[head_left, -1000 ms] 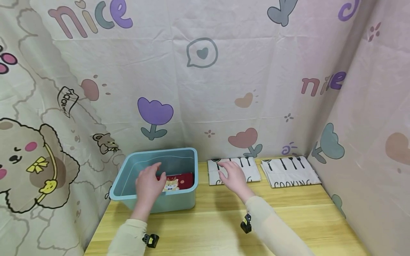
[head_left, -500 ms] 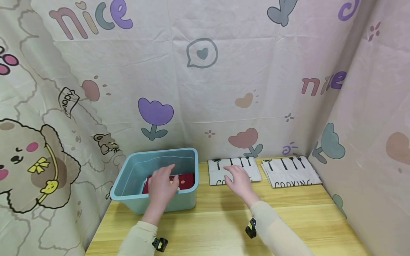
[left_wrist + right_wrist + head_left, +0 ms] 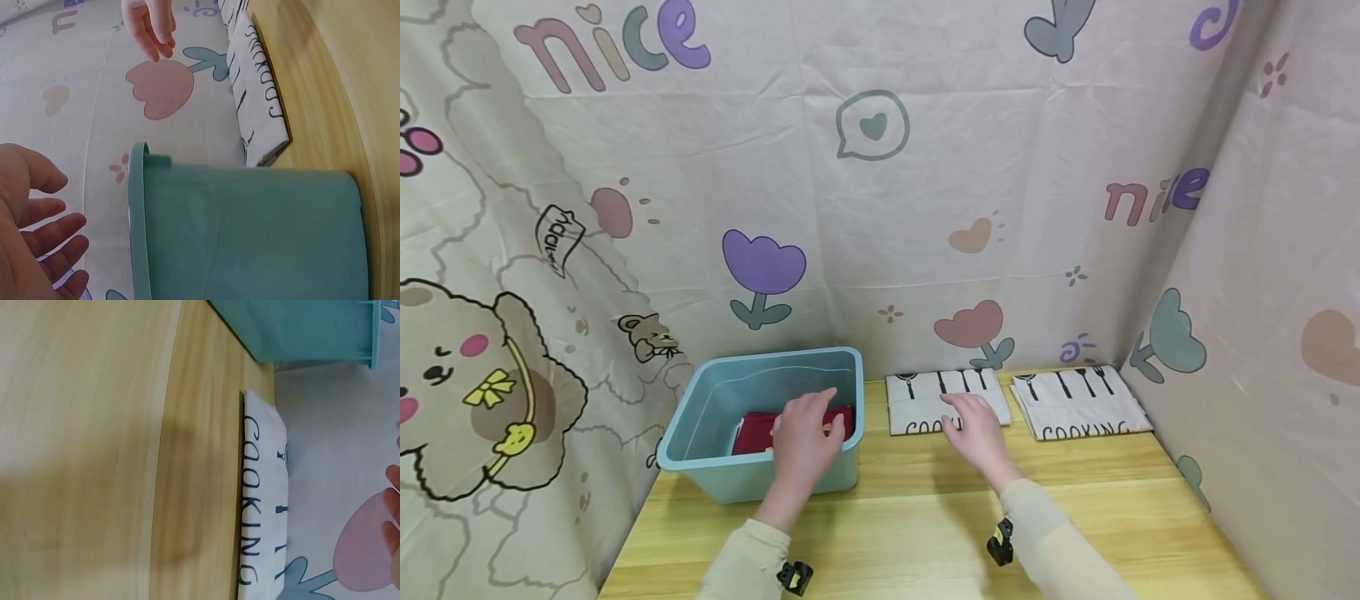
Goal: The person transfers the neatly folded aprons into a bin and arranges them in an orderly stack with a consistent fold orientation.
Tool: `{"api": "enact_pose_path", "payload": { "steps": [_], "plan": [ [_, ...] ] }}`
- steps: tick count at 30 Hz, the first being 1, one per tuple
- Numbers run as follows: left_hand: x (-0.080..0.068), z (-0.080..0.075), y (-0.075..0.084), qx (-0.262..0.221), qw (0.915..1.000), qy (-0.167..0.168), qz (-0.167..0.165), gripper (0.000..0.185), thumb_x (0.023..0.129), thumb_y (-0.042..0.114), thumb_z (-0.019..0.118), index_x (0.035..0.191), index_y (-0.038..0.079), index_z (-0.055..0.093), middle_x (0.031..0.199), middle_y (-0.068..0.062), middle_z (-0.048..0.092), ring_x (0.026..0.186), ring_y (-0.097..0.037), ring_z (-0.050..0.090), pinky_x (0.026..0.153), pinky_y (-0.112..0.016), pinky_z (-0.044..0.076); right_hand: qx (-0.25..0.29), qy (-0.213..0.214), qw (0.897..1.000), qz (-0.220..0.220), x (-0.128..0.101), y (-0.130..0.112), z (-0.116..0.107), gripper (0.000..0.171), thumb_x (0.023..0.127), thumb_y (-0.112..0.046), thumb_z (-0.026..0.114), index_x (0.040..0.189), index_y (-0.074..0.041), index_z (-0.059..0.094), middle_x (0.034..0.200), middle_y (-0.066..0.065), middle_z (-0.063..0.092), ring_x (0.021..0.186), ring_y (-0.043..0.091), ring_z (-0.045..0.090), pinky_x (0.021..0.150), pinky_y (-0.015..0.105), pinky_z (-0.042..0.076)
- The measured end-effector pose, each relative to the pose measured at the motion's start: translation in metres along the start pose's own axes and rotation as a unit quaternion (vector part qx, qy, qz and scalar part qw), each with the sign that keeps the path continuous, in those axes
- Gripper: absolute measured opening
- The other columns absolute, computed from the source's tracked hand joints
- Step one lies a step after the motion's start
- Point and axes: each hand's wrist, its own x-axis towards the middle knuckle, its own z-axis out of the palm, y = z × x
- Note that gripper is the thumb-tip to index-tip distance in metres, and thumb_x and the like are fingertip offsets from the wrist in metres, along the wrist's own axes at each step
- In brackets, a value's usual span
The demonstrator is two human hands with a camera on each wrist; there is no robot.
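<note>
My left hand [image 3: 805, 442] hovers over the front right rim of a teal plastic bin [image 3: 700, 479], fingers loosely bent and holding nothing. In the left wrist view that hand [image 3: 37, 231] is beside the bin's upper edge, apart from it. Inside the bin lies a folded dark red cloth [image 3: 754, 433], partly hidden by the hand. My right hand [image 3: 977, 433] hangs in the air in front of a folded white cloth [image 3: 917, 408] printed with utensils and "COOKING". Its fingers are relaxed and hold nothing; only fingertips [image 3: 392, 500] show at the right wrist view's edge.
A second folded white cloth [image 3: 1078, 404] with the same print lies to the right, near the back corner. All stand on a wooden table [image 3: 910, 533]. A patterned fabric curtain [image 3: 880, 208] encloses the back and sides.
Both hands have moved to the right, the left one from over the bin's middle toward its right side. The bin and the cloths have stayed in place.
</note>
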Motion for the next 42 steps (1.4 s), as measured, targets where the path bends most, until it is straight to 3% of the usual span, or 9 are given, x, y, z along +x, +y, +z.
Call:
{"api": "enact_pose_path", "payload": {
  "steps": [12,29,42],
  "plan": [
    [-0.002,0.014,0.019,0.006,0.999,0.002,0.045,0.038,0.085,0.017,0.075,0.121,0.009,0.069,0.113,-0.01,0.069,0.105,-0.034,0.059,0.086,-0.054,0.046,-0.02,-0.004,1.0,0.015,-0.006,0.016,-0.006,0.039,0.083,-0.009,0.075,0.12,-0.004,0.067,0.12,0.015,0.067,0.113,0.036,0.058,0.099,0.05,0.043],
    [-0.006,0.029,0.053,0.007,0.9979,-0.031,0.057,0.04,0.085,0.022,0.076,0.124,0.015,0.067,0.118,-0.005,0.067,0.111,-0.028,0.057,0.093,-0.049,0.045,-0.045,-0.02,0.998,0.032,-0.008,0.038,-0.003,0.039,0.084,-0.011,0.074,0.121,-0.002,0.066,0.119,0.017,0.067,0.112,0.037,0.057,0.098,0.051,0.044],
    [-0.023,0.049,0.061,-0.011,0.9937,0.002,0.112,0.039,0.084,0.018,0.077,0.121,0.014,0.069,0.113,-0.005,0.067,0.11,-0.026,0.057,0.093,-0.049,0.046,-0.065,-0.054,0.994,0.068,-0.008,0.055,0.004,0.038,0.085,-0.012,0.074,0.121,-0.003,0.067,0.121,0.016,0.066,0.114,0.036,0.057,0.097,0.051,0.044]
  ]
}}
